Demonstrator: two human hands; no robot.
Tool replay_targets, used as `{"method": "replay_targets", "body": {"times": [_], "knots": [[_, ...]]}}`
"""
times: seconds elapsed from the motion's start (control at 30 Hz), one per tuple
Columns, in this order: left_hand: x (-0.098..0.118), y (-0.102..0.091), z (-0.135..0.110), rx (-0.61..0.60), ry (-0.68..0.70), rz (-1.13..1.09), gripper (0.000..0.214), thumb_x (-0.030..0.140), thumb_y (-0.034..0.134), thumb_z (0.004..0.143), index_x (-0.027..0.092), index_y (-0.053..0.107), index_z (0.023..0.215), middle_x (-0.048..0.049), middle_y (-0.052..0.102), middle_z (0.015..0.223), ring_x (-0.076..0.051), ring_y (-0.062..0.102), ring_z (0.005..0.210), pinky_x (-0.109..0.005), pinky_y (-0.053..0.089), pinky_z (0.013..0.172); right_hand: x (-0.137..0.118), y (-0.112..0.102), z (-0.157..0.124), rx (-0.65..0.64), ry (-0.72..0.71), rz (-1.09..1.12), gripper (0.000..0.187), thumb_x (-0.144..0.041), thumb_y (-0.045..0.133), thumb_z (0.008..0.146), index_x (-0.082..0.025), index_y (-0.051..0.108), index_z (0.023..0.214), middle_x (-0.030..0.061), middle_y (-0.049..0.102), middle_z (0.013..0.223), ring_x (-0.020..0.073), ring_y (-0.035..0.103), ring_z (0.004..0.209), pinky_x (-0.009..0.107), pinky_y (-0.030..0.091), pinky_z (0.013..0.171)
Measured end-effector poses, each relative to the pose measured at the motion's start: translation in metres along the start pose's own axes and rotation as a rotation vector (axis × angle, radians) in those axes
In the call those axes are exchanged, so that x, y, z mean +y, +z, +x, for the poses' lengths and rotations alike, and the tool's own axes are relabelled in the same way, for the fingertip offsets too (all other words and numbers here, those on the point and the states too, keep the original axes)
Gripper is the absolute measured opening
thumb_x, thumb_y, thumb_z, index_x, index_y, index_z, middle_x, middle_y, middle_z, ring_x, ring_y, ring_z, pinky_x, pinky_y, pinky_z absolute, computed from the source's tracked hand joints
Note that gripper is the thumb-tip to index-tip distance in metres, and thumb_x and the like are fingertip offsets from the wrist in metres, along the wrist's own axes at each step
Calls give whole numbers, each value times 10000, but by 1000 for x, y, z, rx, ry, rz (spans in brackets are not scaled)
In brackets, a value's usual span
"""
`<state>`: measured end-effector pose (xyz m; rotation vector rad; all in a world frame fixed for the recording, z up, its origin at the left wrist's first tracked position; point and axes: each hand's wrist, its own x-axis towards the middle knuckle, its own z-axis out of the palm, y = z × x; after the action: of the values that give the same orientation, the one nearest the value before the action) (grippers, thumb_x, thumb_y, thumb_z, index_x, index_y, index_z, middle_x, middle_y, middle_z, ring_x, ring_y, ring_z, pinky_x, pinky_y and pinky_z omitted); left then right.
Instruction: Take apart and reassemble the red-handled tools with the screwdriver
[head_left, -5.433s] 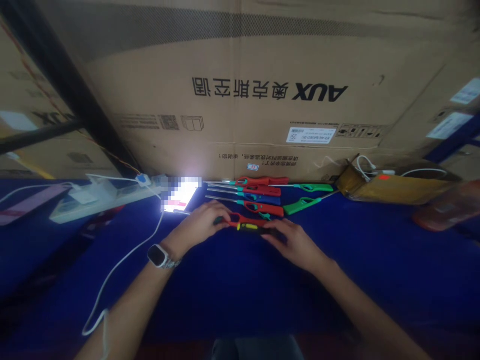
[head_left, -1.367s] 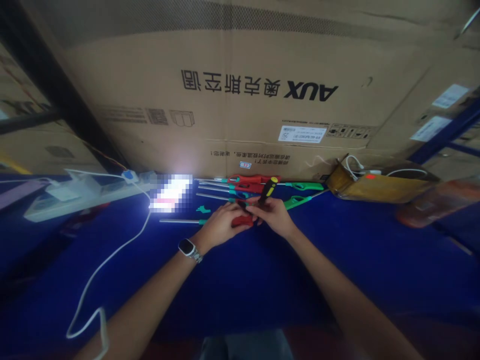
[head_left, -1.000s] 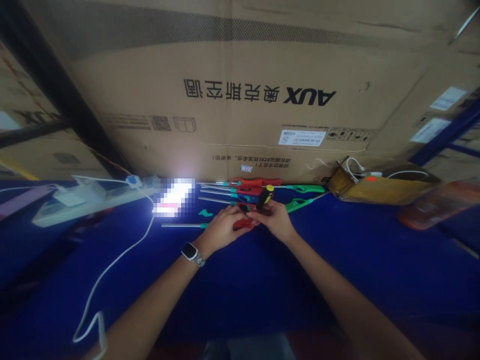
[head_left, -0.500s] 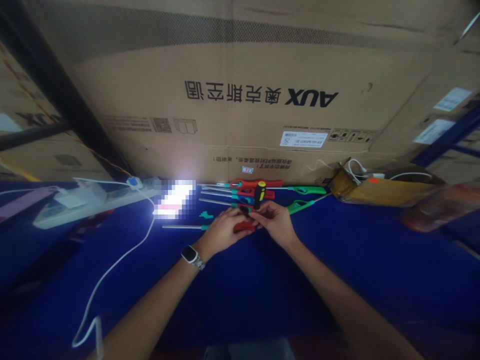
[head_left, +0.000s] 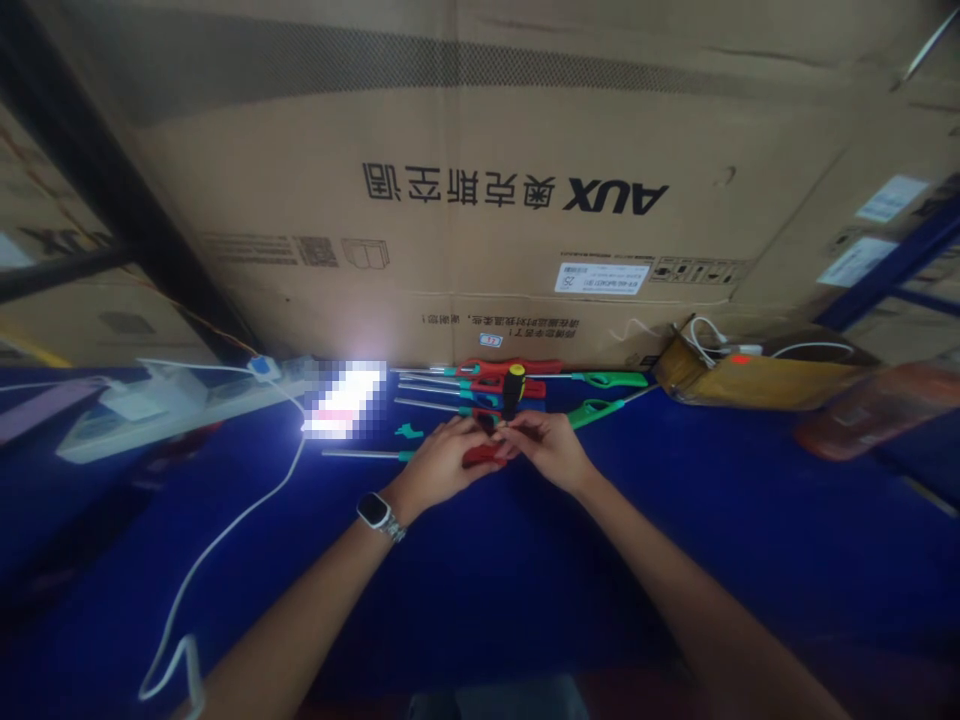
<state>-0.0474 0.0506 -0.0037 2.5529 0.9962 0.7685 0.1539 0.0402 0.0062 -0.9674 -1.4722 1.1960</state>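
My left hand grips the red handle of a long-nosed lighter lying on the blue table. The lighter's metal tube points left, with a small teal part loose above it. My right hand pinches the shaft of a screwdriver with a black and yellow handle, held nearly upright, tip down on the red handle. Both hands are closed and touch each other.
Several red, blue and green lighters lie in a row behind my hands, against a big cardboard box. A lit phone, a power strip and a white cable lie at left. A brown tray with cables sits at right.
Since one second ago the screwdriver has swung from leaning right to nearly upright over the red handle. My hands stayed in place.
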Motion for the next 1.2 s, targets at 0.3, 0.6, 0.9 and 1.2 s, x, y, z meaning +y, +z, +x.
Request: {"method": "replay_targets", "body": {"times": [0.3,0.6,0.9,1.2], "knots": [[2,1,0,3,-14,-2,186,351,726,880,246,705,1032,-45,679,1105,-239,616,1053,-426,489,983,-3,10,-5,90,17,67,385,-518,839,690,-182,690,805,-19,671,560,171,684,501,298,618,534],[1,1,-1,-10,-21,4,236,395,706,892,258,710,1084,-55,677,1136,-251,610,1076,-445,497,974,-6,6,-2,209,10,25,409,-505,875,648,-194,609,651,27,725,584,183,705,528,302,612,587],[0,1,-1,-12,-14,15,228,398,698,898,263,704,1082,-52,671,1150,-247,612,1078,-435,499,965,-9,-4,-1,37,22,-4,409,-567,801,716,-170,704,734,55,770,735,189,744,640,318,635,643],[0,1,-1,-1,1,3,199,376,710,891,253,706,1047,-52,682,1123,-248,616,1067,-434,499,960,-7,6,-3,200,33,49,440,-538,881,615,-194,638,744,-17,663,564,178,668,503,312,613,508]]}}
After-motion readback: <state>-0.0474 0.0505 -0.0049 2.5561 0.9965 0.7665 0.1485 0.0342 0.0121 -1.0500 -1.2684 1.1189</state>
